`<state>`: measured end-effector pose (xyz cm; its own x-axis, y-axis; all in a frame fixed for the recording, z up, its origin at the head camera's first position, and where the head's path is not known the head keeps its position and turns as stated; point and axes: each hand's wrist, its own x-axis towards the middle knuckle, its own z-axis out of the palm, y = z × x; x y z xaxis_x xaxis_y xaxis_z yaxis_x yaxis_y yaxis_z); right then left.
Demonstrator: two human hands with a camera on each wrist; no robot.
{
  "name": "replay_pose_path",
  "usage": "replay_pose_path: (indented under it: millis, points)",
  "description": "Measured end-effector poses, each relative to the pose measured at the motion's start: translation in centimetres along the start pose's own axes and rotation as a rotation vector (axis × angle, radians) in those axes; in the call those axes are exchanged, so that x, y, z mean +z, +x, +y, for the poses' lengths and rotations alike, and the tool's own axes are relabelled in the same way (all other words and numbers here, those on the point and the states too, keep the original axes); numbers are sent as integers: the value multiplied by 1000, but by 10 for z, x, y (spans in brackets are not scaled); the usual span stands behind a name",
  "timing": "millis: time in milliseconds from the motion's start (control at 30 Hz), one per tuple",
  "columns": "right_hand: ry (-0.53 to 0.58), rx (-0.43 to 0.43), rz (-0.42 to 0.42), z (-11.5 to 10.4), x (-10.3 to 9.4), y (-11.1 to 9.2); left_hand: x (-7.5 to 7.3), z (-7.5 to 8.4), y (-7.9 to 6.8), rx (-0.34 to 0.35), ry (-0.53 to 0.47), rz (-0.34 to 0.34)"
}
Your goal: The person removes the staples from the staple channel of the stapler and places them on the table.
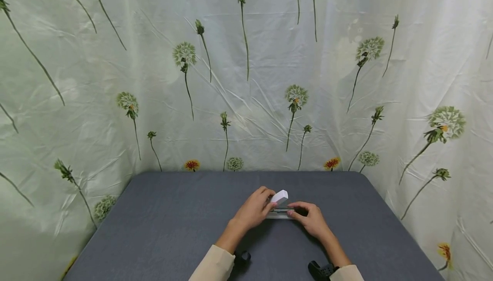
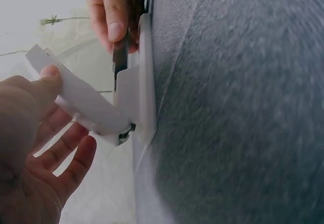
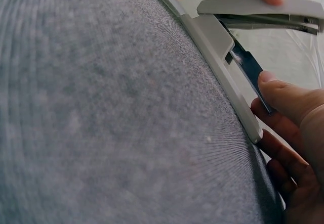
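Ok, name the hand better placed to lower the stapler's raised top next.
Probably the left hand: it holds the raised top, while the right hand pinches the dark strip.

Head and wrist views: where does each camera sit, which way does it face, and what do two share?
Head: worn on the head, facing forward and down at the white stapler; left hand, right hand and sleeves show.
Left wrist: on that wrist, facing the stapler's lifted top; left hand near, right hand beyond.
Right wrist: on that wrist, facing the dark strip the right hand pinches; left hand partly visible.
Both wrist views share stapler and hands.
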<state>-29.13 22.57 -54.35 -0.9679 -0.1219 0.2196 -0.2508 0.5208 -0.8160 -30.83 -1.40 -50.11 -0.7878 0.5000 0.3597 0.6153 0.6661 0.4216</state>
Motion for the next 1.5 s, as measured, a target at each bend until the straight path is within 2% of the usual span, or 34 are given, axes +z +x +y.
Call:
replay_pose_path:
  millis: [267,533,833,1200,1500]
  points:
    - [13,49,-7,-4,0,-1,-12,-6,-6,-32,-56,-14]
    - [8,57,1,-5,0,-2,-21,-12,-13,-36,-76,11]
    - [5,64,-4,-4,0,-2,-26,-20,-20,-62,-205,22]
    - [3,43,8,-4,-1,-1,-30,-40,-30,-105,-330,47]
    - [5,43,-11,-2,-1,-1,-33,-52,-36,-159,-321,18]
